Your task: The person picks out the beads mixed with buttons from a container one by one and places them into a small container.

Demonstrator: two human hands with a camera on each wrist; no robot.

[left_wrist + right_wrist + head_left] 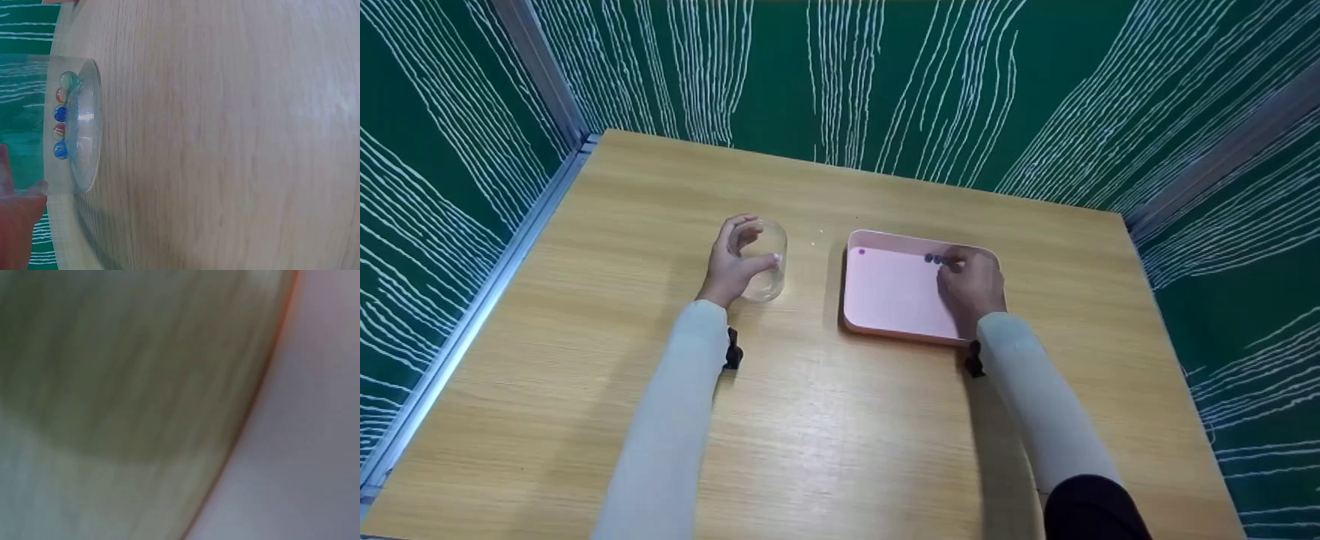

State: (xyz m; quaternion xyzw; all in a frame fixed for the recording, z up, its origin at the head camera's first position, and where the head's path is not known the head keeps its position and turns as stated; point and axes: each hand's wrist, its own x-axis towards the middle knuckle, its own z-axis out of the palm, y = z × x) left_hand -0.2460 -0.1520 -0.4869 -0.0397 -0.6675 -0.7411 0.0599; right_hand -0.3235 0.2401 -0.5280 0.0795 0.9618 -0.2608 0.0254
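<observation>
My left hand (727,262) grips a clear jar (769,281) on the table, thumb on the near side and fingers round the far side. Several marbles (61,114), blue, green and reddish, lie at the bottom of the jar in the left wrist view. My right hand (976,285) reaches into a shallow pink tray (892,300), its fingers at a short row of small dark round things (931,259) near the far wall. Whether the fingertips pinch one of them is unclear. The right wrist view shows only the blurred tray side and tabletop.
Both objects stand on a wooden table (810,420), the tray to the jar's right. A purple dot (862,252) marks the tray's far left corner. Tiny white specks (817,237) lie between jar and tray. Green walls (780,75) with white lines enclose the table.
</observation>
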